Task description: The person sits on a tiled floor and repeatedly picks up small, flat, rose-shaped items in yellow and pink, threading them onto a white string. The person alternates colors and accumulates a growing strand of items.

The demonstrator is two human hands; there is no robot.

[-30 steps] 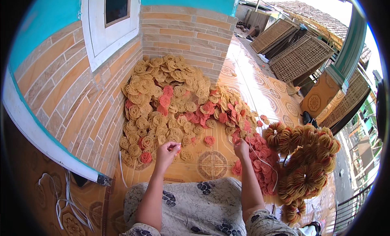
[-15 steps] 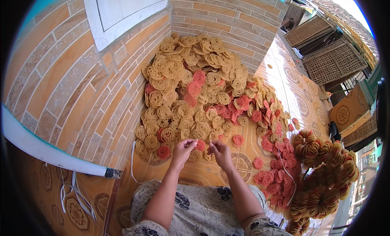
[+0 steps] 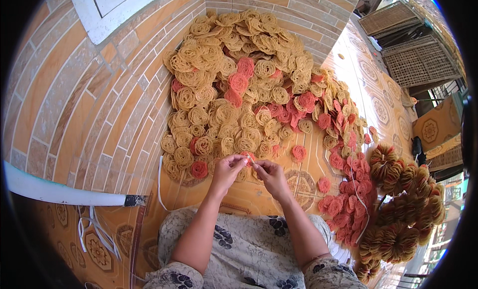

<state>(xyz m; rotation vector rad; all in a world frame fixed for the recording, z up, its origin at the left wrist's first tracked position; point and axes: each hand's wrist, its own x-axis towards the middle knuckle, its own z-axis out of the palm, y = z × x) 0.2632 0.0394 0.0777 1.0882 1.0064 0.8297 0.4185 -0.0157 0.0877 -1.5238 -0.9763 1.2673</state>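
Observation:
Both hands meet above the near edge of a pile of round, coiled, lacy discs, tan (image 3: 247,139) and red (image 3: 199,169). My left hand (image 3: 229,172) pinches the end of something small and white, perhaps a strip. With thumb and forefinger, my right hand (image 3: 273,178) grips a thin pale strip (image 3: 250,157) that slants up between the fingertips. Whether both hands hold the same strip is hard to tell. Just behind the fingers lies a red disc, partly covered by them.
Bunches of strung discs (image 3: 396,241) stand at the right, beside loose red discs and a long white strip (image 3: 359,199). White strips (image 3: 98,234) hang at the lower left under a white curved edge (image 3: 64,189). A tiled wall (image 3: 94,105) borders the pile; woven panels (image 3: 416,62) lie far right.
My hands have come closer together, and the strip at the right fingertips now leans toward my left hand. The view has shifted, so the pile sits higher.

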